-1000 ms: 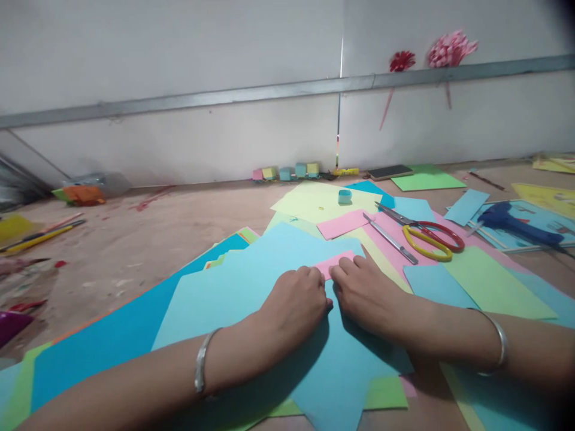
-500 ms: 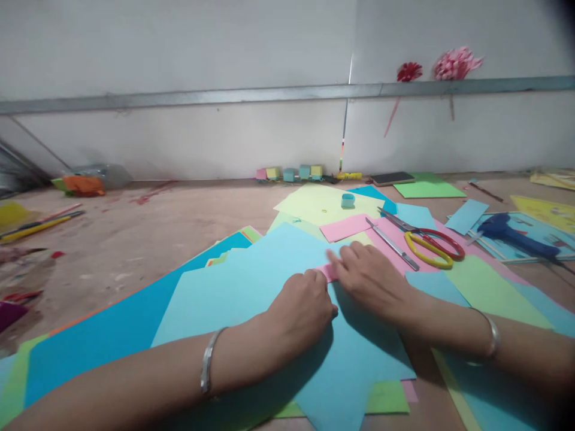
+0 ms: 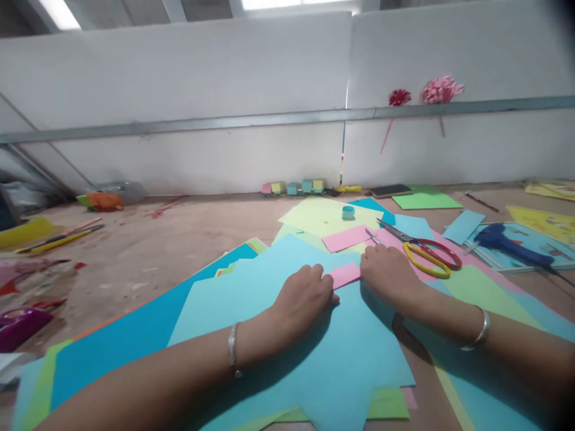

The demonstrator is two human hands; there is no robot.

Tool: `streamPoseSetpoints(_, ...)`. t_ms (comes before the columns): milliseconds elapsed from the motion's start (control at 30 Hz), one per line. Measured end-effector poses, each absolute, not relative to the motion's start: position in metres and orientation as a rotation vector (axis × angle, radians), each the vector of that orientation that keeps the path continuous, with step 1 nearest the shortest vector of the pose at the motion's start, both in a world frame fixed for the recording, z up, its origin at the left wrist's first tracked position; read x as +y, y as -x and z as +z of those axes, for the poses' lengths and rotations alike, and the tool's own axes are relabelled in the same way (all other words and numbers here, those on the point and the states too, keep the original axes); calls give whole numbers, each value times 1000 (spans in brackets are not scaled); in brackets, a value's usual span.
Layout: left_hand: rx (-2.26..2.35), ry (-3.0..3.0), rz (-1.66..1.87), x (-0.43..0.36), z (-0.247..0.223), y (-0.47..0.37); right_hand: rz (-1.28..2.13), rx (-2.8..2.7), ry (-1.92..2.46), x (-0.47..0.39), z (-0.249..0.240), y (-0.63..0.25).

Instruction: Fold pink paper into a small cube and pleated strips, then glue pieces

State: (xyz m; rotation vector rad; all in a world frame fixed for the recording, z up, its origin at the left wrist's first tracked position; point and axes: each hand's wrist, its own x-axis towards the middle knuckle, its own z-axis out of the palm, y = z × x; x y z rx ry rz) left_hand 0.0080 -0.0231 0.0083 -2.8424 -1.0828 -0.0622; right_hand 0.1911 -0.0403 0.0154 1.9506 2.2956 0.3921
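Our right hand (image 3: 389,272) has moved toward three o'clock, away from our left hand (image 3: 305,296). The pink strip (image 3: 345,275) lies between them; we cannot tell whether either hand's fingers are clamped on it.

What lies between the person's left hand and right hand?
In the head view, a small pink paper strip lies between the left hand and right hand, over a light blue sheet.

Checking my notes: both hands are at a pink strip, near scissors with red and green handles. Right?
Not green: the head view shows the scissors with red and yellow handles. The left hand and right hand are at the pink strip.
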Motion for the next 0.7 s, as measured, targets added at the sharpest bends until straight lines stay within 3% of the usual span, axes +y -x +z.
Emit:
streamPoseSetpoints(367, -1166, 2820, -368, -6, 1, -3, 313, 2685, -2371, -30, 12, -200)
streamPoseSetpoints(533, -1255, 2759, -321, -3, 2, -3, 248, 3343, -2061, -30, -4, -200)
streamPoseSetpoints(700, -1274, 2816, -400, -4, -1, -2, 0, 3265, -1965, -26, -12, -204)
